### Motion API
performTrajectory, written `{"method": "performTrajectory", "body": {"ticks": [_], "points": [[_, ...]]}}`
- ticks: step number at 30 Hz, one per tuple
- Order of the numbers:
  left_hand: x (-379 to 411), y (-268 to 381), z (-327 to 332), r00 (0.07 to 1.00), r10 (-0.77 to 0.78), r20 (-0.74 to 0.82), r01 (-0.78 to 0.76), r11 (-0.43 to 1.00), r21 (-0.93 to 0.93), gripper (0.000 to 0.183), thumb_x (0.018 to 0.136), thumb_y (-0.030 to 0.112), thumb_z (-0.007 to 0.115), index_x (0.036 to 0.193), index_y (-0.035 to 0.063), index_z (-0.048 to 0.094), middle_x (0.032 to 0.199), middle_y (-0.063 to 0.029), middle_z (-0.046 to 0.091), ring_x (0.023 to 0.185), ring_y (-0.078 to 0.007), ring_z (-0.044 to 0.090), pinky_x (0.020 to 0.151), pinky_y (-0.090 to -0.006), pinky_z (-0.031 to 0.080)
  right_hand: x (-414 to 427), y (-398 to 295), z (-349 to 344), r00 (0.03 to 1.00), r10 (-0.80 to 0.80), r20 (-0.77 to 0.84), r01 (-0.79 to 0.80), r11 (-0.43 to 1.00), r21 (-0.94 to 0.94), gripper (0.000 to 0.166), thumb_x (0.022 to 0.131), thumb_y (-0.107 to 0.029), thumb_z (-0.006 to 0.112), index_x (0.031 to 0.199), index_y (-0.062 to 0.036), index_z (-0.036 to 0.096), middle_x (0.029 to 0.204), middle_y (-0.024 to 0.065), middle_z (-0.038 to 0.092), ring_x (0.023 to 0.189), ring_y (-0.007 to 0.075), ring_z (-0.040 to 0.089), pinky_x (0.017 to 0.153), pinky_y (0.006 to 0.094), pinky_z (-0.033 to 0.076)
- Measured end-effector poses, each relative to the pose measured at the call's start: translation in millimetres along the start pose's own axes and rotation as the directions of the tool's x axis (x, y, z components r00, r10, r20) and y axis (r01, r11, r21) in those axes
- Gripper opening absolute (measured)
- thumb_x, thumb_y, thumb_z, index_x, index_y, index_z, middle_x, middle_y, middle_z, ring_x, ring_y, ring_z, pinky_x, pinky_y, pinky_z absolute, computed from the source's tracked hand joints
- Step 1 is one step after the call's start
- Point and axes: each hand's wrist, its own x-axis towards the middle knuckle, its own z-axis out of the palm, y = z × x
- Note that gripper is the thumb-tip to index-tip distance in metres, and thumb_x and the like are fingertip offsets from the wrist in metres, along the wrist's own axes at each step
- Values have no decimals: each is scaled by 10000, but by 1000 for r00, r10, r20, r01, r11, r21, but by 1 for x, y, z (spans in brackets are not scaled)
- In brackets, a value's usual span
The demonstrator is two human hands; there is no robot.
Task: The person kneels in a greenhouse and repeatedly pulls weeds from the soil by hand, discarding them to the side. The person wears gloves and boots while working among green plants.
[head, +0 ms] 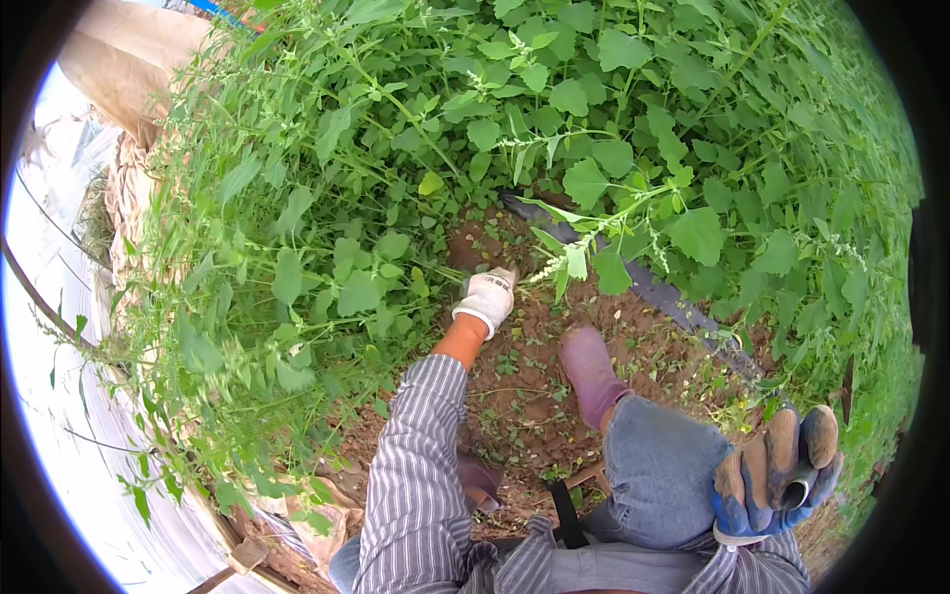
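My left hand [486,297], in a white knit glove, is closed low among leafy green weeds. It appears to grip a weed stem [445,269], whose hidden part runs into the fist. A flowering weed shoot [623,215] leans over the soil just to its right. My right hand [775,471] wears a blue glove with soiled brown fingers, and rests beside my bent knee. Its fingers wrap a hollow metal tube handle [798,490], with the open end facing me. What the handle belongs to is mostly out of sight.
A dark plastic strip [660,289] crosses the brown soil [531,371] diagonally. My purple boot [590,371] stands near it. Dense weeds [356,148] surround the patch. At left are white plastic sheeting [52,386], tan cloth [137,59] and a wooden stake [247,555].
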Motion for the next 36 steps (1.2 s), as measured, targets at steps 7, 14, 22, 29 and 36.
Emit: {"method": "performTrajectory", "body": {"ticks": [7, 14, 22, 29, 36], "points": [[40, -68, -18, 927, -371, -55, 373, 899, 231, 332, 845, 112, 442, 1166, 112, 525, 1070, -86, 602, 895, -205, 625, 646, -333, 519, 3, 3, 10, 1000, -2, -28, 1, 1000, -30, 177, 936, -292, 383, 867, -129, 400, 714, 82, 408, 501, 191, 477, 536, 397, 441], [49, -88, -11, 838, -500, 220, 451, 860, 240, 176, 812, 162, 536, 899, 155, 688, 965, -33, 658, 870, -183, 637, 621, -358, 514, 10, 10, 16, 998, -10, -55, 8, 999, -33, 170, 936, -289, 386, 863, -135, 398, 707, 75, 408, 485, 188, 468, 512, 395, 439], [27, -105, 2, 885, -348, 309, 247, 914, 321, 164, 779, 144, 556, 869, 148, 693, 893, -53, 672, 820, -191, 648, 580, -377, 507, 5, -2, 2, 999, 45, -18, -45, 999, -4, 175, 932, -292, 390, 861, -133, 403, 708, 81, 411, 484, 190, 479, 495, 398, 441], [-58, -8, -31, 946, -150, 288, 98, 978, 187, 234, 782, 126, 518, 975, 51, 627, 927, -125, 652, 832, -235, 639, 698, -329, 509, 8, -17, -13, 990, 93, 110, -99, 994, 51, 167, 931, -277, 390, 875, -123, 424, 727, 93, 415, 519, 216, 510, 534, 411, 448], [-148, 9, -23, 884, -186, 429, 104, 972, 209, 295, 752, 111, 514, 1026, 15, 566, 925, -135, 637, 862, -230, 620, 684, -328, 507, 7, -11, -20, 968, 82, 239, -112, 987, 112, 179, 927, -285, 398, 854, -124, 423, 730, 85, 424, 483, 180, 495, 477, 373, 435]]}}
